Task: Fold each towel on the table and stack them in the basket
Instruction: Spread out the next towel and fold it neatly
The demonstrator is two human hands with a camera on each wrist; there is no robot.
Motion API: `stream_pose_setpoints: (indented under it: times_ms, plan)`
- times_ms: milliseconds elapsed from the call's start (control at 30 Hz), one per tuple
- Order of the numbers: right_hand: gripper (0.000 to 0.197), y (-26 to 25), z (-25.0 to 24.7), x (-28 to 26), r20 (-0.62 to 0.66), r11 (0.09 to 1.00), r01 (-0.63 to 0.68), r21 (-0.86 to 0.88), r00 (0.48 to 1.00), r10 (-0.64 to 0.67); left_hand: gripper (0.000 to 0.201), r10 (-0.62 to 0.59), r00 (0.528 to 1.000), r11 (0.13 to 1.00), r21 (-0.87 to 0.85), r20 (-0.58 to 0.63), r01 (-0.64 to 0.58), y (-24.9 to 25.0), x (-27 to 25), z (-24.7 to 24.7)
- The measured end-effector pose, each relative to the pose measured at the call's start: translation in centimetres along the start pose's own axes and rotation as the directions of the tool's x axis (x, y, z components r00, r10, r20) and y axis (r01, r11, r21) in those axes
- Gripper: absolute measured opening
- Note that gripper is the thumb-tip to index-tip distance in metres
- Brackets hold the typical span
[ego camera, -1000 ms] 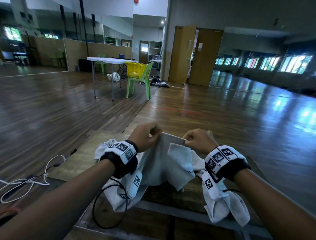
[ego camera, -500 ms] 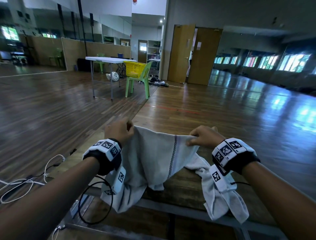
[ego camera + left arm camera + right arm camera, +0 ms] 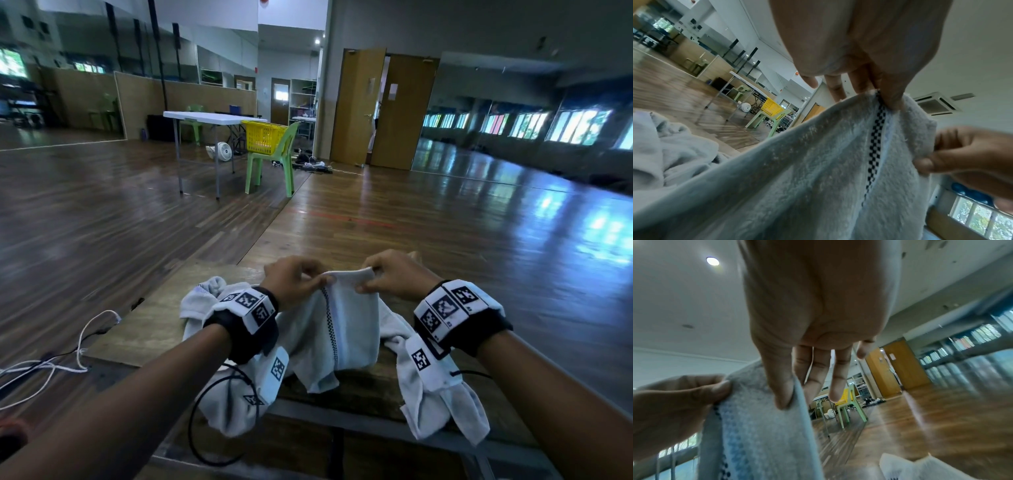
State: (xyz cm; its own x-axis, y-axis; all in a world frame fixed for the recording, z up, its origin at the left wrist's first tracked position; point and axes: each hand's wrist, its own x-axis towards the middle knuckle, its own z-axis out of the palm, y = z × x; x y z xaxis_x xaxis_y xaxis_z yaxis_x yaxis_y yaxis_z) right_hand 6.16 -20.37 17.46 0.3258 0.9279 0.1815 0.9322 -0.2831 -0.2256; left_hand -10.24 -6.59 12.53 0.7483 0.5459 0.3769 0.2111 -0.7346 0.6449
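**A towel held up over the wooden table**

We see both hands raised above the table (image 3: 144, 329), a brown plank top with a dark frame along its near edge. The left hand (image 3: 294, 279) pinches the top edge of a pale towel (image 3: 339, 329) right at its checkered stripe (image 3: 875, 142), thumb against fingertips. The right hand (image 3: 394, 274) pinches the same edge just beside it, so the cloth hangs bunched between them and drapes down toward the table. More towels lie on the table, one crumpled heap (image 3: 202, 298) under the left wrist and another (image 3: 442, 404) spilling over the near edge under the right.

Past the table the room is a wide hall with a glossy wood floor (image 3: 445, 222). A yellow basket (image 3: 263, 137) sits on a green chair (image 3: 274, 161) well beyond the table (beside a white folding table (image 3: 205, 118)). Brown double doors (image 3: 383, 106) stand farther back, and white cables (image 3: 51, 363) trail on the floor left of the table.
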Motion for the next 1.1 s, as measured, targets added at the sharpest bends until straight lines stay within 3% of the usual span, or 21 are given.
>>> stream_pose_setpoints:
  times_ms: [133, 233, 333, 433, 500, 633, 733, 833, 933, 1033, 1100]
  plan:
    - [0.012, 1.9, 1.3, -0.7, 0.145, 0.95, -0.107, 0.293, 0.987, 0.067, 0.028, -0.023, 1.0, 0.999, -0.034, 0.001, 0.023, -0.2, 0.2, -0.3]
    - [0.004, 1.8, 1.4, -1.1, 0.099, 0.867, -0.107, 0.487, 0.993, 0.068, 0.026, -0.065, 0.998, 0.998, 0.026, 0.006, 0.065, 0.4, 0.0, -0.6]
    - [0.001, 0.8, 1.2, -1.1, 0.014, 0.822, -0.064, 0.565, 0.998, 0.068, 0.017, -0.119, 0.993, 0.991, 0.059, 0.014, 0.118, 0.9, -0.2, -0.6]
    - [0.004, -0.4, 0.9, -0.7, -0.041, 0.833, -0.002, 0.553, 0.999, 0.03, 0.023, -0.056, 0.998, 0.998, -0.036, -0.003, 0.056, 1.0, 0.0, -0.3]
    - [0.017, -1.2, 0.7, -0.7, -0.056, 0.862, 0.019, 0.506, 0.998, 0.01, 0.03, 0.016, 0.998, 0.997, -0.076, -0.065, -0.021, 1.0, 0.3, -0.3]
    - [0.014, -2.4, 0.6, -1.0, -0.049, 0.886, 0.048, 0.462, 0.998, -0.029, 0.026, 0.095, 0.986, 0.991, -0.075, -0.138, -0.106, 1.9, 0.3, -1.1]
    - [0.017, -2.2, 1.2, -1.5, 0.014, 0.906, 0.028, 0.423, 0.999, -0.037, 0.02, 0.084, 0.979, 0.991, -0.084, -0.186, -0.101, 2.1, 0.1, -2.1]
    - [0.021, 0.2, 3.1, -1.7, 0.085, 0.965, -0.02, 0.261, 0.996, -0.002, 0.011, 0.069, 0.965, 0.992, -0.081, -0.253, -0.092, 1.5, 0.0, -3.7]
    - [0.025, 2.4, 4.3, -2.5, 0.12, 0.989, -0.084, 0.122, 0.99, 0.07, 0.017, 0.091, 0.947, 0.993, -0.047, -0.309, -0.111, 1.0, 0.1, -5.7]
    - [0.014, 3.0, 2.9, -3.8, 0.143, 0.991, -0.107, 0.083, 0.985, 0.095, 0.019, 0.058, 0.937, 0.997, -0.029, -0.343, -0.072, 0.3, 0.4, -7.7]
    - [0.019, 3.7, 1.3, -4.0, 0.134, 0.992, -0.093, 0.084, 0.988, 0.081, 0.012, 0.058, 0.942, 0.998, -0.004, -0.331, -0.063, 0.2, 0.5, -9.2]
